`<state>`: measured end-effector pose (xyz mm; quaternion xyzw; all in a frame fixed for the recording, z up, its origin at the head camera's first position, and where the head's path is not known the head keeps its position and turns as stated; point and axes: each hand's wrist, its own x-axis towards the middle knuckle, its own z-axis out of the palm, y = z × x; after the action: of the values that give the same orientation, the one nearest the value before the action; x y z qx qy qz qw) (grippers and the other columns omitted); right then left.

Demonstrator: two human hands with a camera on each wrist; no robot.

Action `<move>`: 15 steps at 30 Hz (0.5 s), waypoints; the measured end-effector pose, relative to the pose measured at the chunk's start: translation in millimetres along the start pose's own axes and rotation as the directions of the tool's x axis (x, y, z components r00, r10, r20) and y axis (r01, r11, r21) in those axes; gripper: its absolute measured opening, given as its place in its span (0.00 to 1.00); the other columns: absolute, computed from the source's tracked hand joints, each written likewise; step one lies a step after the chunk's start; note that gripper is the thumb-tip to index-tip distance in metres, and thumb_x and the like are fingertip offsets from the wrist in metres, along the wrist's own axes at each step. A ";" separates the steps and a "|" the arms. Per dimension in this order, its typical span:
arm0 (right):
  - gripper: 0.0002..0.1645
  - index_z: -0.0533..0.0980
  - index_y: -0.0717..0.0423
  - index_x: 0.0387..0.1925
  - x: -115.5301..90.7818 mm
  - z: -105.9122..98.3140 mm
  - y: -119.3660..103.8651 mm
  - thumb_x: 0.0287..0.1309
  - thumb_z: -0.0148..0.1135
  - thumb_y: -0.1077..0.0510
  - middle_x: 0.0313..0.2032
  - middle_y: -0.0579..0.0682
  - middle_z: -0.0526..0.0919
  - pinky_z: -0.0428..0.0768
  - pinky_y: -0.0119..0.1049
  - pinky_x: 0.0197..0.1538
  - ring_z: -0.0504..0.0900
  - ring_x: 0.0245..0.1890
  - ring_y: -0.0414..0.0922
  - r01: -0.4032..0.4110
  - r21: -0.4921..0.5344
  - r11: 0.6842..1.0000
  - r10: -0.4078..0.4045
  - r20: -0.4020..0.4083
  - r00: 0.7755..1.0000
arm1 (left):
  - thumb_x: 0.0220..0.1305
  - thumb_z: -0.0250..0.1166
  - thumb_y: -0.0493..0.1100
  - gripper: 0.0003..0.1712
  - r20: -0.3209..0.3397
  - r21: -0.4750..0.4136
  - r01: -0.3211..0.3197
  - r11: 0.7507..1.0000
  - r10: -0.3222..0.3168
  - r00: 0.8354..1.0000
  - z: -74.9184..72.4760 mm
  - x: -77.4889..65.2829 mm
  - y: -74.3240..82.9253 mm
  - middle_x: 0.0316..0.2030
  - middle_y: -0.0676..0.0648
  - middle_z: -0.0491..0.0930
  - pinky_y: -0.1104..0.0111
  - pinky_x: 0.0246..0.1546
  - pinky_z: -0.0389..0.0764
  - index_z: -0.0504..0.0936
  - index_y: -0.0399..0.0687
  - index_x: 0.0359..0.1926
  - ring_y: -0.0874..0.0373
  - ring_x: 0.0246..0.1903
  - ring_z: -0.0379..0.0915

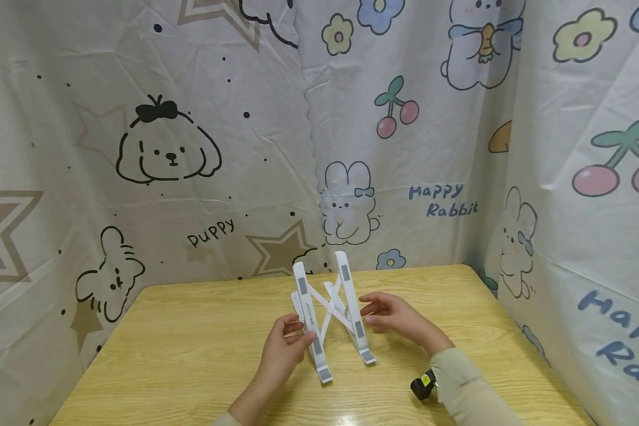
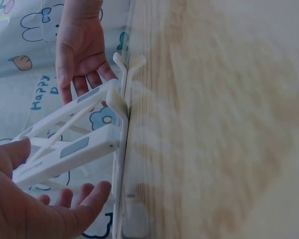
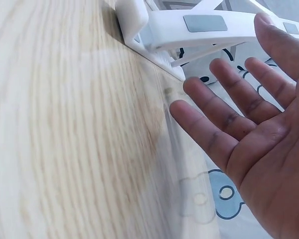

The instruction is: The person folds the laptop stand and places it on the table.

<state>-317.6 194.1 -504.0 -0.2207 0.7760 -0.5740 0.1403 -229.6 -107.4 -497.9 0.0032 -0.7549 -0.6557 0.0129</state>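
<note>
A white folding laptop stand point(image 1: 309, 307) with grey pads stands opened out on the table, its two sloping rails joined by crossed struts. My left hand point(image 1: 282, 349) is at the left rail, thumb at its front and fingers beside it. In the left wrist view, the left fingers point(image 2: 89, 201) are spread below the rail, with a gap; whether the thumb touches it I cannot tell. On the other side, my right hand point(image 1: 396, 316) is beside the right rail. The right wrist view has its palm point(image 3: 264, 174) facing the stand, fingers extended and holding nothing.
The wooden table point(image 1: 191, 337) reaches back to a printed cloth point(image 1: 266, 148) hanging behind it and at both sides. A small black device point(image 1: 423, 386) with a yellow patch is at the right sleeve point(image 1: 468, 384).
</note>
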 end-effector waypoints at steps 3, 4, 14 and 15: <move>0.34 0.69 0.63 0.68 2.1 2.6 0.8 0.66 0.69 0.56 0.54 0.62 0.82 0.87 0.53 0.51 0.84 0.49 0.50 -0.033 0.052 0.998 0.033 0.002 0.999 | 0.63 0.74 0.43 0.37 0.007 -0.022 0.000 1.000 0.000 1.000 2.0 2.2 -1.2 0.56 0.35 0.76 0.60 0.41 0.87 0.68 0.35 0.66 0.48 0.50 0.81; 0.33 0.70 0.63 0.68 3.1 3.6 1.4 0.66 0.69 0.57 0.54 0.62 0.82 0.87 0.53 0.50 0.85 0.49 0.49 -0.039 0.064 0.997 0.039 0.002 0.999 | 0.63 0.74 0.42 0.36 0.010 -0.027 -0.001 1.000 0.002 1.000 2.4 2.7 -1.1 0.56 0.35 0.76 0.61 0.41 0.87 0.68 0.34 0.66 0.49 0.49 0.81; 0.32 0.67 0.65 0.66 11.3 10.1 6.9 0.65 0.69 0.62 0.51 0.61 0.80 0.88 0.55 0.47 0.84 0.45 0.49 -0.073 0.163 0.984 0.072 0.015 0.997 | 0.64 0.71 0.34 0.30 -0.010 -0.056 0.018 0.998 -0.019 1.000 9.2 8.7 -2.6 0.53 0.34 0.76 0.55 0.42 0.89 0.69 0.32 0.63 0.53 0.44 0.79; 0.32 0.67 0.65 0.65 11.7 11.0 7.2 0.64 0.69 0.62 0.50 0.61 0.80 0.88 0.55 0.46 0.84 0.44 0.48 -0.076 0.169 0.983 0.074 0.013 0.997 | 0.64 0.71 0.34 0.30 -0.014 -0.058 0.023 0.998 -0.023 1.000 9.6 9.0 -2.9 0.52 0.34 0.76 0.55 0.42 0.89 0.69 0.33 0.63 0.53 0.44 0.79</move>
<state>-323.9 180.9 -513.8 -0.1805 0.7316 -0.6315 0.1827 -238.8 -98.4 -502.0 0.0162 -0.7355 -0.6773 0.0109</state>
